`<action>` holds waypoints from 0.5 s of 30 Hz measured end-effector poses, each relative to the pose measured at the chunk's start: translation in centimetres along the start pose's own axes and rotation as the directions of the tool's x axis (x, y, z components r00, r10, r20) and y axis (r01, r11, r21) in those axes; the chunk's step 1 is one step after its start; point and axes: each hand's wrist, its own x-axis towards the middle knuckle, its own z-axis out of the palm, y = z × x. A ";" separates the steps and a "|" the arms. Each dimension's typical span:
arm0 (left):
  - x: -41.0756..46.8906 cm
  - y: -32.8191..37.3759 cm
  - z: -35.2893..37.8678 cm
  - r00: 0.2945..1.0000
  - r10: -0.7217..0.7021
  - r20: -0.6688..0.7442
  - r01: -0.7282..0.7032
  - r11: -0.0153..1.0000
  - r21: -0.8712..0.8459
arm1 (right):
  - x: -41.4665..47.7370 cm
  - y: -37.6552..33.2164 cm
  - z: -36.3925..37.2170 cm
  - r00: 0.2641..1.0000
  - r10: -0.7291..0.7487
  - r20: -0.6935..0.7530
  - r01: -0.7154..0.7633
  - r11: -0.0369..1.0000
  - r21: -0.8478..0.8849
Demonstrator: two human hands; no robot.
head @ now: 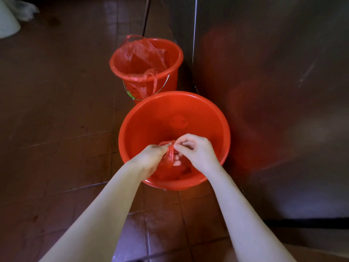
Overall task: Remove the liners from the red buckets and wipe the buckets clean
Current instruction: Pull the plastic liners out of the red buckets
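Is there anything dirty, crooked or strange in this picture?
Yes. The liner in the far bucket sits crooked: it covers only part of the rim, and one loop hangs over the front. The near bucket has dark specks on its inner wall.

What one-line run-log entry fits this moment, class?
left hand: pinches liner | right hand: pinches liner | near bucket: liner bunched, off rim | far bucket: lined

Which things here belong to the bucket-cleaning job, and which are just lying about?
Job: near bucket; bunched liner pinched by left hand and right hand; far bucket with fitted liner.
Lying about: white object at top left; thin pole; metal cabinet.
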 end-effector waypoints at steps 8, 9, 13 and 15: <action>-1.1 1.1 0.4 0.882 0.455 0.123 -0.361 0.485 0.796 | 0.8 0.1 1.1 0.994 0.081 -0.072 -0.100 0.942 -0.322; -1.2 0.9 0.3 0.834 0.525 0.170 -0.391 0.345 0.853 | 0.8 0.2 1.1 0.994 0.102 -0.038 -0.109 0.928 -0.356; -1.3 0.2 -0.4 0.687 0.681 0.252 -0.501 0.193 0.843 | 0.5 0.0 0.4 0.951 0.235 0.199 -0.164 0.934 -0.317; -1.2 0.2 -0.4 0.659 0.721 0.214 -0.538 0.254 0.804 | 0.3 -0.2 0.0 0.932 0.242 0.269 -0.187 0.958 -0.216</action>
